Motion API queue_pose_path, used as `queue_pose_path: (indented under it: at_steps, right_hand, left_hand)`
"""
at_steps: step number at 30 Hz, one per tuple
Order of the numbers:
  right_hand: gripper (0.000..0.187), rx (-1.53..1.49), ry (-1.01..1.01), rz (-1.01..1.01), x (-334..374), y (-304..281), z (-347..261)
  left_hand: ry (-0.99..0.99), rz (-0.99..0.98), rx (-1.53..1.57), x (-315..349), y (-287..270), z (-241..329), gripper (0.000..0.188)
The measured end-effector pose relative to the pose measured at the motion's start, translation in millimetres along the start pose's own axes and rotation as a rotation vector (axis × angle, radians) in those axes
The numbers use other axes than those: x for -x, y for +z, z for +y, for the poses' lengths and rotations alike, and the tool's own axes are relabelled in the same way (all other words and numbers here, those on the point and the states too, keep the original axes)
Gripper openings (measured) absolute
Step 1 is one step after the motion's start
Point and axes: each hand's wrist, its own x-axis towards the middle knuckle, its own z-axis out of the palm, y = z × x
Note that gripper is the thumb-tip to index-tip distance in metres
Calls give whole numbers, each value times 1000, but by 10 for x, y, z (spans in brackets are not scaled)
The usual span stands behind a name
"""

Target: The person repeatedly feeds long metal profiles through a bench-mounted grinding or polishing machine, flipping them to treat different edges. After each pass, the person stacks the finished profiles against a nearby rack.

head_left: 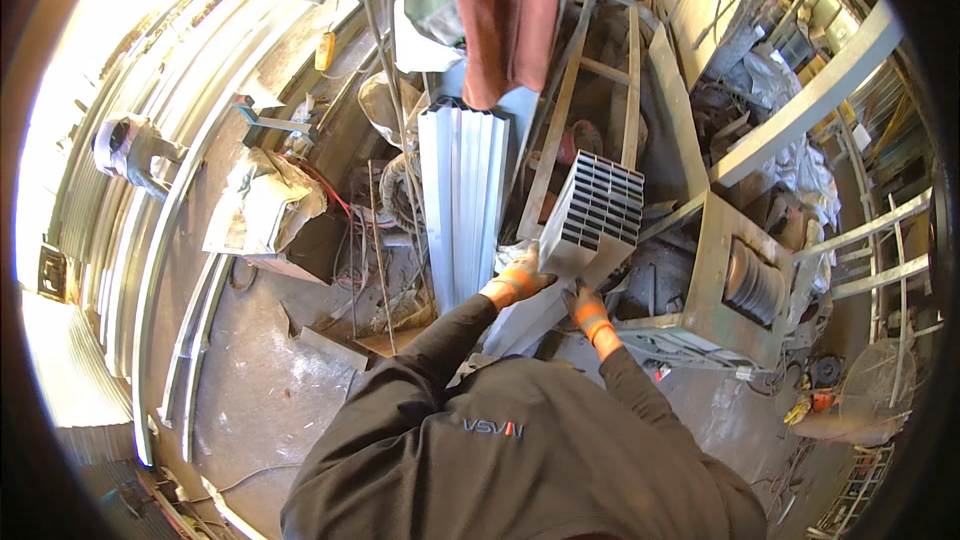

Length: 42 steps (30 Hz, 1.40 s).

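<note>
A bundle of metal tubes (604,202) stands just ahead of me, stacked tightly so their open rectangular ends face up. My left hand (520,278), in an orange glove, is at the bundle's near left corner with its fingers closed against the metal. At the near lower edge, my right hand (588,310), gloved in orange and dark grey, grips the side with bent fingers. Its fingertips are partly hidden. Below the hands slants a pale metal length (530,318). Left of the bundle, long silvery ribbed profiles (462,200) stand upright, close together.
A metal box frame with a round ribbed part (752,282) stands to the right. Ladder-like rails (600,70) rise behind the bundle, beside a hanging reddish cloth (508,15). Left are a torn carton (265,205), cables and long metal strips. Another person (135,150) bends at far left.
</note>
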Motion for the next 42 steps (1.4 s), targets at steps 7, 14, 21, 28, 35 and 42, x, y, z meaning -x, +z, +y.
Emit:
queue_pose_path:
  at_steps: [7,14,21,28,35,42]
  right_hand:
    - [72,-81,228,-97,1266,-140,535]
    - [64,-93,514,-175,2285,176,800]
    - [65,-60,532,-187,2597,342,740]
    - [67,-245,316,-142,2439,25,702]
    - [76,-542,-132,-243,1675,-91,716]
    - [128,-480,-805,-265,1991,-717,-383]
  left_hand:
    - [-82,1056,-138,-676,-1766,-865,101]
    - [-322,1030,-141,-1176,-2002,-1088,58]
    - [-235,1011,-153,-930,-2073,-1225,55]
    - [-57,1027,202,304,-1029,-1328,96]
    - [-64,959,12,1728,-342,-689,69]
    - [182,997,-29,3403,-59,1576,46]
